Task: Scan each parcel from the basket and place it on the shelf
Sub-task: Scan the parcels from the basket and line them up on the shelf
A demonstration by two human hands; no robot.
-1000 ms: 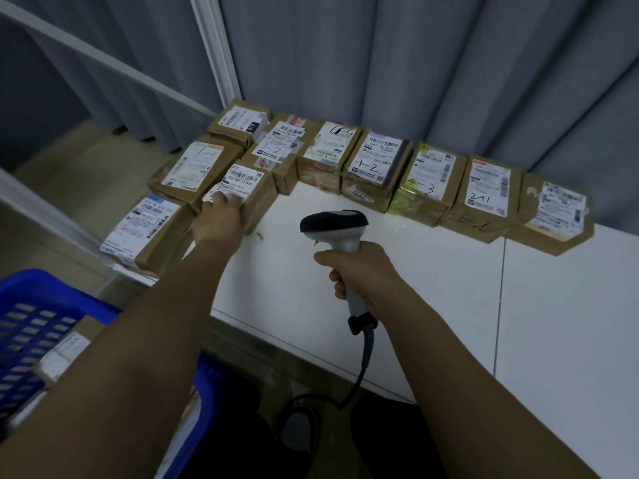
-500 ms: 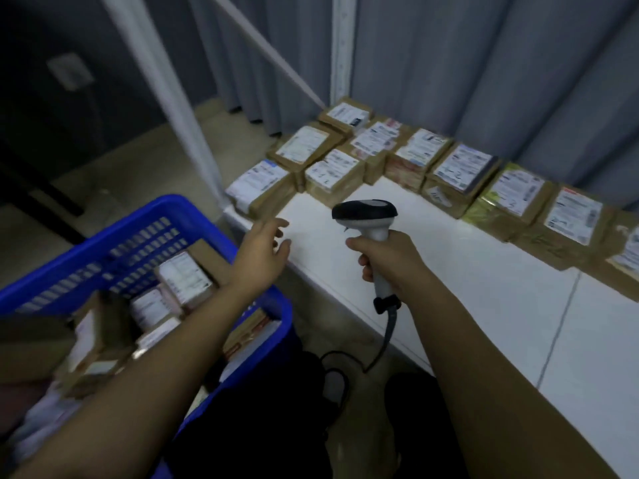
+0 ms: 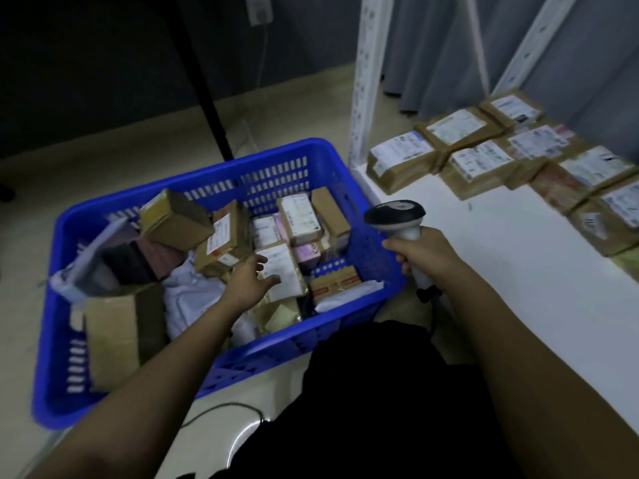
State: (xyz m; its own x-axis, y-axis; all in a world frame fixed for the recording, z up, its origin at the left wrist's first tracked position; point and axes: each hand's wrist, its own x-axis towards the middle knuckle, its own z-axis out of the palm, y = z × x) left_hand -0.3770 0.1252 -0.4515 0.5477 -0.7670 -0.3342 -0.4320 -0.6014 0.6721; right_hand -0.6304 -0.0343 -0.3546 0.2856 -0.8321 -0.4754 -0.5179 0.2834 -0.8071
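Note:
A blue plastic basket (image 3: 214, 167) on the floor holds several cardboard parcels with white labels. My left hand (image 3: 247, 281) reaches into it with fingers spread, just over a parcel with a white label (image 3: 281, 271), not gripping it. My right hand (image 3: 423, 252) grips the handle of a white barcode scanner (image 3: 396, 216) with a dark head, held above the basket's right corner. The white shelf (image 3: 501, 271) on the right carries several labelled parcels (image 3: 479, 165) in rows along its far side.
A white perforated shelf post (image 3: 366, 81) rises between basket and shelf. Grey curtains hang behind the shelf. A dark pole (image 3: 204, 81) stands behind the basket. The scanner's black cable (image 3: 221, 409) trails over the floor near my dark-clothed legs.
My left hand has left the parcel on the shelf and swung down into the basket. My view has turned left toward the basket. The scanner stays in my right hand.

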